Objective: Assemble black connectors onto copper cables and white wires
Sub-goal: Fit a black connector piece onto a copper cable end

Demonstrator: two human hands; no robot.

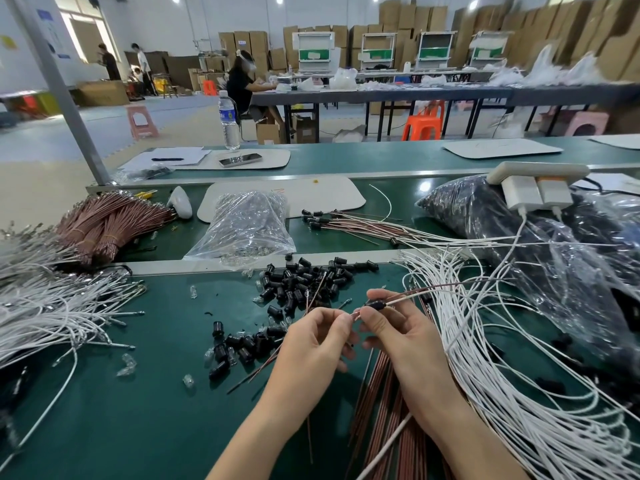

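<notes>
Over the middle of the green surface (138,393), the right hand (401,336) has its fingers clamped on one black connector (375,304). One copper cable (446,285) and one white wire (403,299) run out of its rear. The left hand (317,341) pinches thumb and forefinger together on something small at the connector's front end; I cannot tell what it is.

To do this step well, I judge, hold the connector steady in the right hand and line both leads up straight. Press along the axis rather than sideways, so the thin ends do not bend. Then tug lightly to check the seating.

Counts: two hands, with one connector held between them. Loose connectors (304,278) lie in two heaps, dozens in all and too many to count. Copper bundles (104,226): two, one far left and one under the right wrist. White-wire heaps (502,393): two, one on the left and one on the right. Clear bag (246,223): one.
</notes>
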